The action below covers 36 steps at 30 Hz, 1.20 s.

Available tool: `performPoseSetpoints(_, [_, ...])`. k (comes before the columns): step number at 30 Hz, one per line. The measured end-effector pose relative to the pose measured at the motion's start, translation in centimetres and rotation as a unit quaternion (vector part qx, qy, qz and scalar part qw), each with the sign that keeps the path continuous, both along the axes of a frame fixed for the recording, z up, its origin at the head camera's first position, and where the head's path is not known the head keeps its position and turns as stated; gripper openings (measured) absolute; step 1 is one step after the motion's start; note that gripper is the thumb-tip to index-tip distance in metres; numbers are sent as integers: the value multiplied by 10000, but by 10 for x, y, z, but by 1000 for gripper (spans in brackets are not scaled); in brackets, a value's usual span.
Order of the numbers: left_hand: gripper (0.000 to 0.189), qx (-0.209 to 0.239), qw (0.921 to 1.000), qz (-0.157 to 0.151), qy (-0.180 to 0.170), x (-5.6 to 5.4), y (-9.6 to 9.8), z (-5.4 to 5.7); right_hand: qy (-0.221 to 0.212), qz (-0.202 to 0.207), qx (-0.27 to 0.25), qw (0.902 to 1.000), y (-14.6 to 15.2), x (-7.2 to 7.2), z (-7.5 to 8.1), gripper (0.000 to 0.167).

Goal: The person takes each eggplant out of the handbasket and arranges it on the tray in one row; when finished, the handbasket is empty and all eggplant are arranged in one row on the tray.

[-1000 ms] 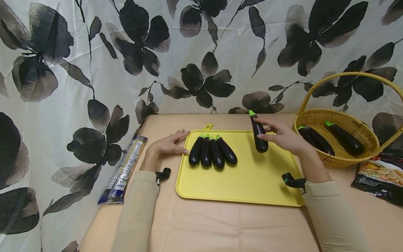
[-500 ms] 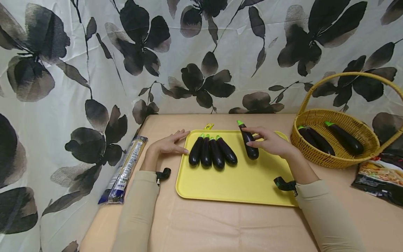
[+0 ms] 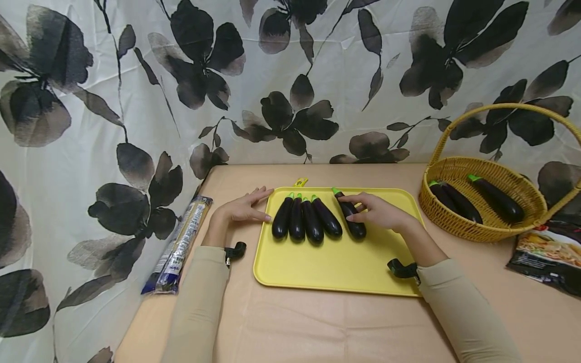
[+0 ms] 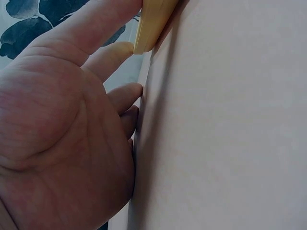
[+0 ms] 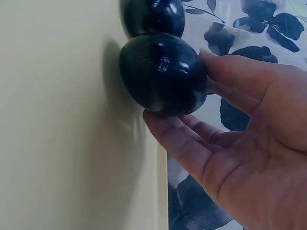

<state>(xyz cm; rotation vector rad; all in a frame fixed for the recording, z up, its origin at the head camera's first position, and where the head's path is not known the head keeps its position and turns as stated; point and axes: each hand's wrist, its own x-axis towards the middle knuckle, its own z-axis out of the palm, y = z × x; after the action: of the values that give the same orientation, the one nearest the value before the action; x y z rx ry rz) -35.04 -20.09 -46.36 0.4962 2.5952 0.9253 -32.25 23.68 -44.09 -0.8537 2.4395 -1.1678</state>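
Observation:
My right hand (image 3: 379, 212) pinches a dark purple eggplant (image 3: 353, 222) between thumb and fingers, close over the yellow tray (image 3: 308, 269). In the right wrist view the rounded end of this eggplant (image 5: 163, 74) sits at the fingertips, with another one just behind it. Several eggplants (image 3: 312, 224) lie side by side to its left, green stem ends toward the back. My left hand (image 3: 240, 207) rests at the tray's left edge with fingers extended. Up close in the left wrist view, its thumb and a finger touch the tray's rim (image 4: 152, 24).
A yellow woven basket (image 3: 481, 233) with a tall handle stands right of the tray, holding several eggplants (image 3: 496, 199). A printed food packet (image 3: 549, 254) lies at the far right. A long blue-and-silver package (image 3: 178, 247) lies at the left, and a small yellow tag (image 3: 300, 182) behind the tray.
My right hand has moved left and down with the eggplant, from the tray's right part to beside the row. The left hand has stayed in place.

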Motion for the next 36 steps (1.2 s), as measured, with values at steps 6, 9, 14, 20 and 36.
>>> performPoseSetpoints(6, [102,37,10000,-14,-36,-2,0,1,60,50,237,9997,-3,0,0,57])
performPoseSetpoints(9, [102,5,10000,-3,-32,-2,1,2,195,105,375,9991,-4,-1,-2,54])
performPoseSetpoints(14, [102,9,10000,7,-36,-2,0,2,276,87,508,9983,-6,-3,-5,51])
performPoseSetpoints(20, [102,13,10000,-26,-47,-2,1,3,269,18,485,9985,-8,-3,-7,50])
performPoseSetpoints(36, [101,48,10000,-70,11,-4,0,1,88,133,364,9992,-10,-1,-6,53])
